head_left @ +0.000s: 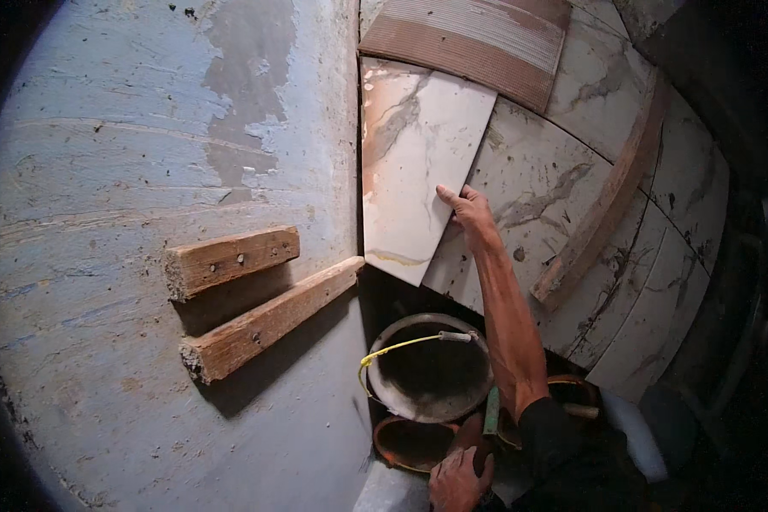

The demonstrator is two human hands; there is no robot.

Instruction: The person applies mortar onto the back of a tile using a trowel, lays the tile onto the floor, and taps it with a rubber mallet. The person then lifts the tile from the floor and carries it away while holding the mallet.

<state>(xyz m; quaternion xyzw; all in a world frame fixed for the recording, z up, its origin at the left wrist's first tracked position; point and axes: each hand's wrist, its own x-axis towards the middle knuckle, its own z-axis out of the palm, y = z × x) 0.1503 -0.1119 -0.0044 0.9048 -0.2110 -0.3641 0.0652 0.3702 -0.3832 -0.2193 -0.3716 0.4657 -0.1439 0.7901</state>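
Note:
My right hand (468,209) grips the right edge of a cut marble-look tile (418,145), thumb on its face and fingers tucked behind it. Veined in grey with orange-brown staining along its left side, the tile lies against the wall edge and overlaps a larger veined tile (529,162). My left hand (459,482) is low in the picture with curled fingers, beside a dark brown shape (468,433) I cannot make out. Whether it holds anything is hidden.
Two wooden blocks (239,260) jut from the blue wall (102,171) at left. A bucket (431,320) with a yellow handle stands below the tile, near an orange-rimmed container (414,465). A ribbed-backed tile (469,43) lies at top; a wooden batten (606,205) crosses the tiles.

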